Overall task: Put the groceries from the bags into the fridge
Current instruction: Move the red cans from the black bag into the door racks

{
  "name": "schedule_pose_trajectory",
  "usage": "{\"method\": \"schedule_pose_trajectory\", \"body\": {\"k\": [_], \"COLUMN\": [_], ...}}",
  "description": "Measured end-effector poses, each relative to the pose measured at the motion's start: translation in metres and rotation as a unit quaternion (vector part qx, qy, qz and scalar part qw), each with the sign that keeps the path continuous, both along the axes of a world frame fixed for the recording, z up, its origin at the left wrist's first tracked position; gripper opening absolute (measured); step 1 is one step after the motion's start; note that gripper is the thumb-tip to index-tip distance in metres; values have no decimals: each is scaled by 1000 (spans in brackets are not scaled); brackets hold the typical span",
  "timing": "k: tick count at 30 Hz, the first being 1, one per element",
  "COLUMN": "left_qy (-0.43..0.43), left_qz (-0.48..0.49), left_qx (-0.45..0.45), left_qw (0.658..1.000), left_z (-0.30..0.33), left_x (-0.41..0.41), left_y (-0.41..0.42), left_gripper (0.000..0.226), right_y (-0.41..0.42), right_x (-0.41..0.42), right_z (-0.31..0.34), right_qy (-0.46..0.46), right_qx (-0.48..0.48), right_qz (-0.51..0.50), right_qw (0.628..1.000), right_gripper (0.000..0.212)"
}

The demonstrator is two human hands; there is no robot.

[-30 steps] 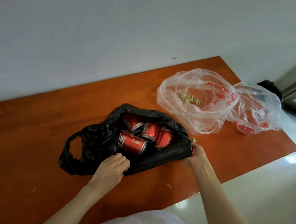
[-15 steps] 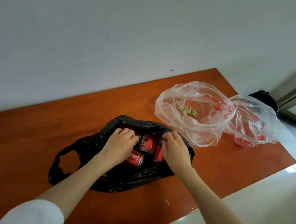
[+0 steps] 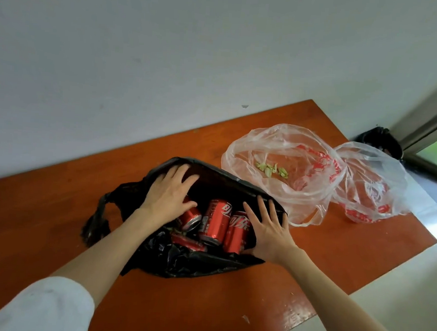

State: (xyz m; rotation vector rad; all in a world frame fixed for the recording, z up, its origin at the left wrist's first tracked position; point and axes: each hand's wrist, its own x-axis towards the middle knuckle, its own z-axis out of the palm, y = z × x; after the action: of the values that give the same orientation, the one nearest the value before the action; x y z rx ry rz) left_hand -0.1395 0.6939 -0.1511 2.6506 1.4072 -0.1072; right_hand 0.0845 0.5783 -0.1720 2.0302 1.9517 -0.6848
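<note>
A person's spread-open left hand (image 3: 170, 197) and right hand (image 3: 268, 229) are reaching into a crumpled black plastic bag (image 3: 195, 263) on the orange wooden table (image 3: 41, 204), where rigid, probably slippery red soda cans (image 3: 214, 222) are inviting a grip around their sides.

On the surface (image 3: 53, 218) before you lies a bag (image 3: 205, 264) with cans (image 3: 215, 220) in it; two more bags (image 3: 284, 170) sit to its right.

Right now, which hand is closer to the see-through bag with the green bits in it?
The right hand. It rests on the black bag's near-right edge, just beside the clear bag. The left hand is on the black bag's far-left side, farther away.
</note>
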Motion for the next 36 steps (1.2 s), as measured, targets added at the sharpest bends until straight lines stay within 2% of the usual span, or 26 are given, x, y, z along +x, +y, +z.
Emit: {"method": "schedule_pose_trajectory", "body": {"k": [2,4,6,10,15,20,22,25,27,30,36], "left_qy": [-32,-56,-46,13,52,56,48,18,-19,-56,54], "left_qz": [6,11,29,83,134,150,162,175,192,217,148], "left_qx": [10,-4,-34,-84,-133,-168,-179,-191,-186,-167,-219], "left_qw": [999,998,998,993,981,973,969,966,963,960,963], "left_z": [-8,-17,-26,-41,-47,-47,-46,-48,-48,-40,-36], "left_x": [12,25,39,59,72,74,74,71,65,55,68], "left_y": [-16,-31,-42,-45,-40,-33,-31,-32,-32,-25,-39], "left_gripper": [58,56,59,64,80,80,77,75,70,61,78], "right_y": [-5,-10,-13,-17,-16,-4,-1,0,-1,-4,-12], "right_x": [-9,-21,-37,-47,-38,-30,-28,-26,-24,-23,-25], "right_z": [1,0,0,-11,-27,-31,-32,-32,-33,-35,-33], "right_qy": [35,101,164,161,233,294,310,358,380,406,417], "right_qx": [105,222,222,153,60,-38,-50,-55,-56,-56,-48], "right_qz": [-46,-111,-180,-300,-428,-451,-461,-489,-500,-512,-507], "right_qw": [993,963,944,928,871,842,830,793,776,754,753], "right_gripper": [75,41,30,36,51,56,55,46,37,35,21]}}
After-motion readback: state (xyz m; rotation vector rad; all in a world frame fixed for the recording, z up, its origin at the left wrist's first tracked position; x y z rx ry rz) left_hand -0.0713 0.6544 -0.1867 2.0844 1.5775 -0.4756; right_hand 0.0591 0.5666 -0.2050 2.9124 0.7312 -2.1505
